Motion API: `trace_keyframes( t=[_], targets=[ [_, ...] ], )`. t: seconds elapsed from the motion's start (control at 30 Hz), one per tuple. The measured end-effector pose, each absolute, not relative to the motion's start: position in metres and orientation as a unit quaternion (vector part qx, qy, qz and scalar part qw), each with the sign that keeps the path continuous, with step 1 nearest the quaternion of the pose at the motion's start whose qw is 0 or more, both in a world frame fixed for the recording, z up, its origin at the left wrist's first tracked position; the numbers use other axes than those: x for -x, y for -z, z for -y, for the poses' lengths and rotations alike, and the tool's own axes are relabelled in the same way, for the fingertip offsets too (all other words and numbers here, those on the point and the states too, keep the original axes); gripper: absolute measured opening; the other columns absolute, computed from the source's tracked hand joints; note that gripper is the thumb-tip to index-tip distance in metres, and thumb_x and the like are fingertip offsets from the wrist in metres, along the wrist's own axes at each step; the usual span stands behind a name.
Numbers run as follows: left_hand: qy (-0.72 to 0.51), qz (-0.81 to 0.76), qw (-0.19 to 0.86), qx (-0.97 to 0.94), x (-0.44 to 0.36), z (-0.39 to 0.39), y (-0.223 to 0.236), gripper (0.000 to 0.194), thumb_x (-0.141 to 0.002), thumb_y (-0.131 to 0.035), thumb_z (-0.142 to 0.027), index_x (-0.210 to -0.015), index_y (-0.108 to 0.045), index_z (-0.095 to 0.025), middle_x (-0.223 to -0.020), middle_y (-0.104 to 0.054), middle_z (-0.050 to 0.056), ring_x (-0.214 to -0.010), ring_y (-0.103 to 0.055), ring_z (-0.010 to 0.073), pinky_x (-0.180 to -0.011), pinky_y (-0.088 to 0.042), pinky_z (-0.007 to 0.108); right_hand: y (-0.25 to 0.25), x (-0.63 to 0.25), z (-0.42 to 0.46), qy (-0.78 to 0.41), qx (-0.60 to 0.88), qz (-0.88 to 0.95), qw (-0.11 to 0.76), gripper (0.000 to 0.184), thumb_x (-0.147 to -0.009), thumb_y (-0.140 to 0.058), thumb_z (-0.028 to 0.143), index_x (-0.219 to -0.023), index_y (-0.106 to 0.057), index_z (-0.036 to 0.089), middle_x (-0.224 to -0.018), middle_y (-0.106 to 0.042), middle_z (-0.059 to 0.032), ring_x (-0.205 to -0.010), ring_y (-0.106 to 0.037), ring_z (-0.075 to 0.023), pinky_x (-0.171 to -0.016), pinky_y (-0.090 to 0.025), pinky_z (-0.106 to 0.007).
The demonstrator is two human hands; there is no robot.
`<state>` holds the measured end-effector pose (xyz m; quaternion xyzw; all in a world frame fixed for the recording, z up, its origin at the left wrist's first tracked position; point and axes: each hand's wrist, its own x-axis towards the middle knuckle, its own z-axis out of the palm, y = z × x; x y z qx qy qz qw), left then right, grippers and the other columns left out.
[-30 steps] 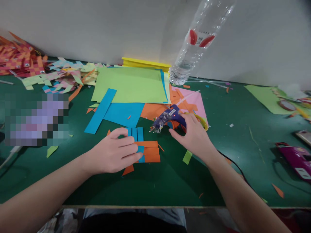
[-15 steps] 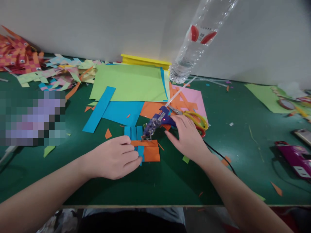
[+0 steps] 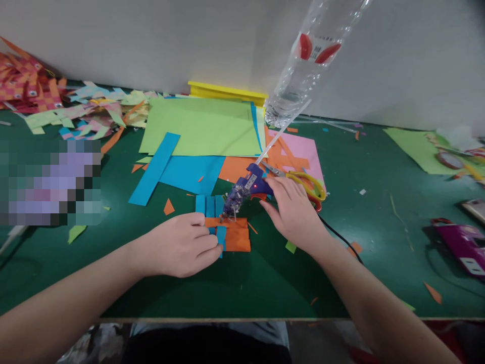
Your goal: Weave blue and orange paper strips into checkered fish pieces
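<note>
I've got my right hand (image 3: 293, 212) wrapped round the handle of a blue glue gun (image 3: 250, 183), fingers curled on it and thumb on the near side. Its nozzle end is crusted with clear, stringy glue and comes down at the top orange strip; I can't tell whether the tip touches. A translucent glue stick (image 3: 284, 132) pokes out the back.

My left hand (image 3: 182, 245) is bent nearly closed, fingertips at the flat, crisp-edged woven paper strips, orange ones (image 3: 238, 240) crossing blue ones (image 3: 209, 206). Whether they pinch or just press, I can't tell.

Beyond them lie smooth green sheets (image 3: 200, 126), a long blue strip (image 3: 155, 169) slanting over their left edge. Yellow-handled scissors (image 3: 310, 186) sit tight behind my right hand, and the clear ribbed plastic bottle (image 3: 295, 83) leans at the wall.

Toward me, the glossy green surface (image 3: 265, 288) runs from the weave to its straight front edge. On the right, a black cable (image 3: 341, 237) curves past my wrist, with room before the purple socket box (image 3: 460, 245).
</note>
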<state>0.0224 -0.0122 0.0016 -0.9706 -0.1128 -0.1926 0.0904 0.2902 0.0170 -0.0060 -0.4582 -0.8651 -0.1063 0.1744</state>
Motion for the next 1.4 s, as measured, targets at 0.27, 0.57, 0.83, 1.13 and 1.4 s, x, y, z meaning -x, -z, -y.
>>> trace_keyframes(
  t=[0.27, 0.57, 0.83, 1.13, 1.4],
  targets=[
    [0.193, 0.111, 0.085, 0.971, -0.0242, 0.0114, 0.0017, 0.032, -0.095, -0.039, -0.01, -0.076, -0.064, -0.016, -0.056, -0.05, -0.001, -0.052, -0.042, 0.0146, -0.056, -0.036, 0.032, 0.0039, -0.2914, -0.0174, 0.086, 0.467, 0.862, 0.178, 0.037, -0.095, -0.044, 0.028, -0.128, -0.046, 0.012, -0.116, -0.059, -0.0187, -0.107, -0.056, -0.0315, -0.088, -0.046, -0.047],
    [0.194, 0.109, 0.08, 0.972, -0.0245, 0.0107, 0.0027, 0.031, -0.095, -0.04, -0.01, -0.078, -0.065, -0.015, -0.057, -0.051, -0.001, -0.052, -0.042, 0.0149, -0.056, -0.036, 0.032, 0.0035, -0.2921, -0.0172, 0.104, 0.468, 0.858, 0.185, 0.036, -0.096, -0.043, 0.028, -0.128, -0.045, 0.012, -0.115, -0.06, -0.0182, -0.107, -0.056, -0.0304, -0.089, -0.044, -0.046],
    [0.191, 0.113, 0.077, 0.972, -0.0236, 0.0091, 0.0024, 0.029, -0.095, -0.04, -0.009, -0.081, -0.064, -0.015, -0.058, -0.052, -0.001, -0.054, -0.042, 0.0151, -0.057, -0.035, 0.032, 0.0033, -0.2926, -0.0175, 0.119, 0.458, 0.859, 0.198, 0.035, -0.095, -0.044, 0.027, -0.127, -0.046, 0.013, -0.113, -0.061, -0.0172, -0.104, -0.058, -0.0301, -0.086, -0.044, -0.045],
    [0.199, 0.11, 0.081, 0.97, -0.0226, 0.0109, 0.0018, 0.026, -0.094, -0.042, -0.009, -0.083, -0.065, -0.015, -0.057, -0.052, -0.001, -0.053, -0.042, 0.0151, -0.057, -0.035, 0.032, 0.003, -0.2927, -0.0176, 0.138, 0.449, 0.857, 0.212, 0.035, -0.094, -0.045, 0.024, -0.128, -0.045, 0.013, -0.112, -0.061, -0.0172, -0.102, -0.058, -0.0297, -0.086, -0.045, -0.044],
    [0.209, 0.109, 0.081, 0.969, -0.0229, 0.0099, 0.0017, 0.029, -0.095, -0.04, -0.009, -0.081, -0.065, -0.015, -0.056, -0.051, -0.001, -0.052, -0.042, 0.0151, -0.056, -0.035, 0.032, 0.0035, -0.292, -0.0171, 0.13, 0.451, 0.857, 0.211, 0.036, -0.094, -0.045, 0.024, -0.129, -0.046, 0.013, -0.113, -0.061, -0.0165, -0.103, -0.057, -0.0299, -0.086, -0.044, -0.045]
  ],
)
